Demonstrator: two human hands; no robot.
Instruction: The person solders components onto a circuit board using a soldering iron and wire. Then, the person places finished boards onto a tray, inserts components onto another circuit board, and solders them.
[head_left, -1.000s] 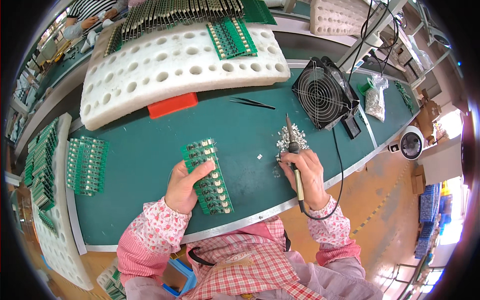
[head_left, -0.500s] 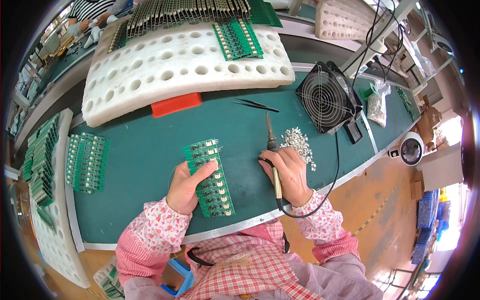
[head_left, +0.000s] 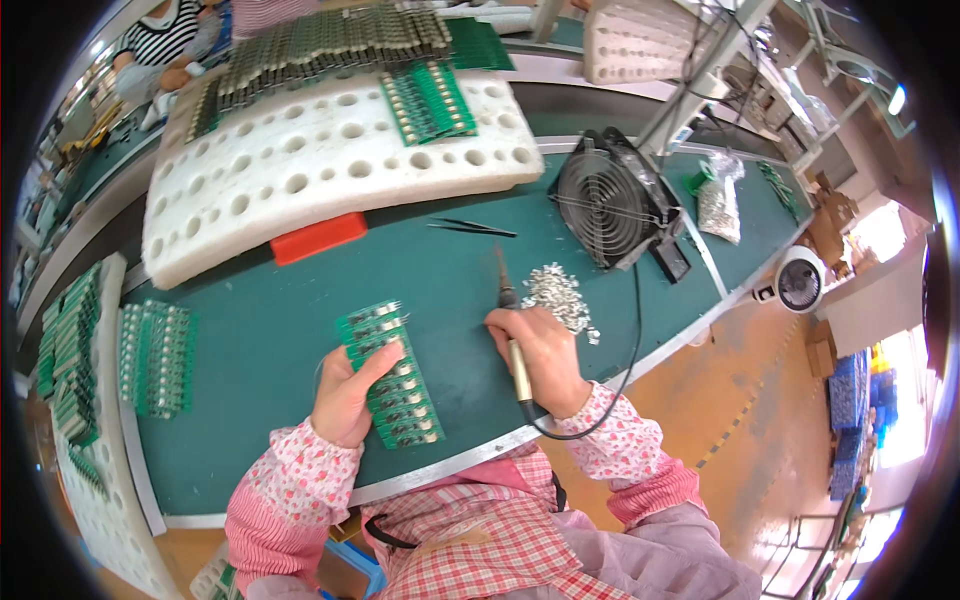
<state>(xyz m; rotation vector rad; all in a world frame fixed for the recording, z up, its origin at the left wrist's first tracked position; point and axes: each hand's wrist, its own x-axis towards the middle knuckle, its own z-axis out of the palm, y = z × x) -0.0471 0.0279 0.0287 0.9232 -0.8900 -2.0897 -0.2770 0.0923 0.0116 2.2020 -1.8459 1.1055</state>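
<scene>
A green circuit board panel (head_left: 408, 405) with a row of pale connectors is gripped along its left edge by my left hand (head_left: 348, 392), thumb across its upper face. My right hand (head_left: 543, 358) is closed round a soldering iron (head_left: 519, 370), whose tip points away from me over the green mat. Just beyond that hand lies a pile of small white connectors (head_left: 557, 295). The iron's black cord loops down under my right wrist and up toward a black fan (head_left: 605, 200). Dark tweezers (head_left: 472, 228) lie on the mat beyond the iron.
A white foam block (head_left: 330, 165) carries rows of circuit boards (head_left: 335, 50) at the back, with a red block (head_left: 318, 238) at its front edge. More boards (head_left: 158, 358) lie left, beside another foam block (head_left: 112, 480). A bag of white parts (head_left: 719, 205) stands right of the fan.
The whole view has shifted, so the bench appears farther left and slightly lower. Both hands keep their grips on the board panel and the soldering iron.
</scene>
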